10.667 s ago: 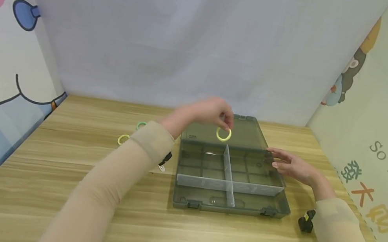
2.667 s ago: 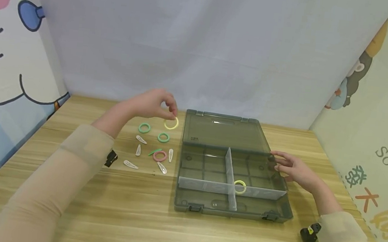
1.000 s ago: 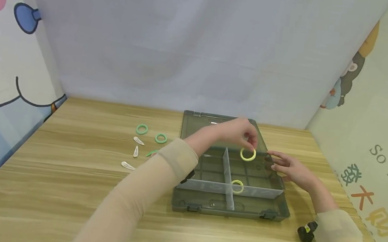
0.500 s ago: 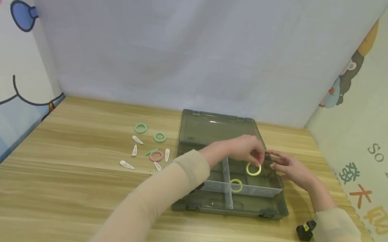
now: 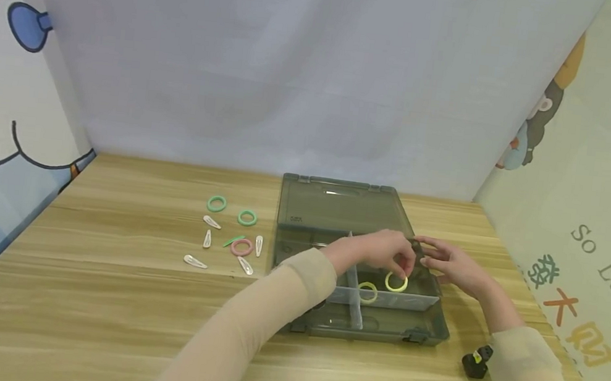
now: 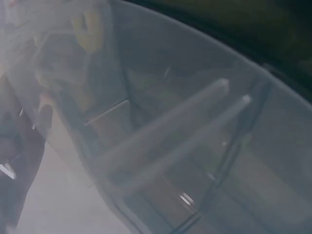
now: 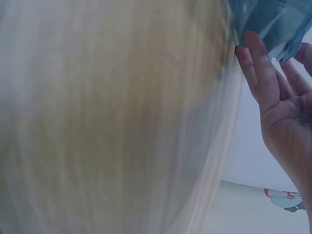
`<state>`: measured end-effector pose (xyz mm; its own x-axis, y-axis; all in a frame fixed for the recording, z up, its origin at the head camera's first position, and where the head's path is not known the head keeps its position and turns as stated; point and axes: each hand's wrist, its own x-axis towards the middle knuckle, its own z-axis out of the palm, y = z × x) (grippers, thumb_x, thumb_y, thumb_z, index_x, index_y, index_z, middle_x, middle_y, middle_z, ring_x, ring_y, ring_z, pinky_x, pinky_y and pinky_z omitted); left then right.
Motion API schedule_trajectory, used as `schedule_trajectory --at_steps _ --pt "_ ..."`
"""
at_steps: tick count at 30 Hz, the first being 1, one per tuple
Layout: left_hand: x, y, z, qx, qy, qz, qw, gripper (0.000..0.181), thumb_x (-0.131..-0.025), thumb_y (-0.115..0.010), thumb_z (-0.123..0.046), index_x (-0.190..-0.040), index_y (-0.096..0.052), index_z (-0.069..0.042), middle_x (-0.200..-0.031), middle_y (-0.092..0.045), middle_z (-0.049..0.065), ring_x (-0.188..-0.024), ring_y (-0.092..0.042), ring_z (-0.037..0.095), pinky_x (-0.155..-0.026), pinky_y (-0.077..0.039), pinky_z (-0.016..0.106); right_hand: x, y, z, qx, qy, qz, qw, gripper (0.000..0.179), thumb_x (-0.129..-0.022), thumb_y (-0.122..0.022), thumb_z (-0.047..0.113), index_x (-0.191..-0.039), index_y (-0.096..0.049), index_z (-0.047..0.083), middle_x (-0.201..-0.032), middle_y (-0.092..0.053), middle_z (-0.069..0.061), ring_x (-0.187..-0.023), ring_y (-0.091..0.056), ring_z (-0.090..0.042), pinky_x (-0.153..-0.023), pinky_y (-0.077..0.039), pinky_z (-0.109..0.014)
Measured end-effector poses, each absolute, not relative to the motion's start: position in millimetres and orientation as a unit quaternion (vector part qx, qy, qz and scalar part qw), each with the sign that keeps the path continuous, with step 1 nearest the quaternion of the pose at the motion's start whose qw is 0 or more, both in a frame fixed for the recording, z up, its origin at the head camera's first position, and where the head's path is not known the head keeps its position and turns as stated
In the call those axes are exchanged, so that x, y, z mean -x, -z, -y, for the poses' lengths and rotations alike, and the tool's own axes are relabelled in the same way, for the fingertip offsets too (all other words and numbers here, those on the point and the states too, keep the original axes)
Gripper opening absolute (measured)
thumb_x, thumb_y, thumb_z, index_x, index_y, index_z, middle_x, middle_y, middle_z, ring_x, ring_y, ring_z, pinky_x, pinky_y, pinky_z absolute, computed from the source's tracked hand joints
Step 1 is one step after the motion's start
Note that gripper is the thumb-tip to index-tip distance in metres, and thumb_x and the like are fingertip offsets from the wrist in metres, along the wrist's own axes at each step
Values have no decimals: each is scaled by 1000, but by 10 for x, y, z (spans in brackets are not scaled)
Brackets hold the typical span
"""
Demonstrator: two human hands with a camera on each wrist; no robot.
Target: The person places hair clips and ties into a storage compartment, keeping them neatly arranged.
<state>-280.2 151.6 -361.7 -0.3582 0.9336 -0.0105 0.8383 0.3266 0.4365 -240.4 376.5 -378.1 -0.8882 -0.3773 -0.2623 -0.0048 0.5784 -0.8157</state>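
My left hand (image 5: 388, 252) pinches a yellow ring-shaped hair tie (image 5: 396, 283) between thumb and fingers, low in the right rear compartment of a grey see-through divided box (image 5: 439, 329). Another yellow hair tie (image 5: 367, 292) is in the box, overlapping the pale dividers (image 5: 411, 301) in the head view. At the box's right side, my right hand (image 5: 456, 268) touches its edge with extended fingers; the right wrist view shows these fingers (image 7: 263, 73) against the box corner (image 7: 273, 24). Dim plastic walls fill the left wrist view, with a yellow blur at upper left.
Left of the box lie two green hair ties (image 5: 217, 204), a pink hair tie (image 5: 242, 247), a thin green piece (image 5: 234, 241) and several white snap hair clips (image 5: 195, 261). The box's lid (image 5: 345, 204) lies folded back. A black device (image 5: 475, 362) is by the right sleeve.
The left hand picked the second yellow hair tie up from the table, carried it right over the box and lowered it into the right rear compartment. The right hand stayed at the box's side.
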Motion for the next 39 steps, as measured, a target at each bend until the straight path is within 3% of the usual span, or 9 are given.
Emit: schedule_trajectory --at_steps 22,39 --pt "2731 3781 -1537 -579 -120 -794 141 10 -81 -72 -28 -88 -72 -21 -89 -63 -12 -82 -54 1 -75 -43 15 2380 3752 -3758 116 457 -856 214 63 -98 -50 30 -151 -20 14 -153 -13 -28 -134 -28 -48 -90 -44 -59" --pt "2745 3603 -1445 -575 -196 -781 143 14 -78 -76 -22 -91 -72 -17 -94 -63 -9 -84 -57 0 -77 -43 11 2389 3763 -3762 116 457 -854 220 64 -99 -49 32 -151 -18 13 -151 -13 -31 -136 -17 -50 -92 -41 -61"
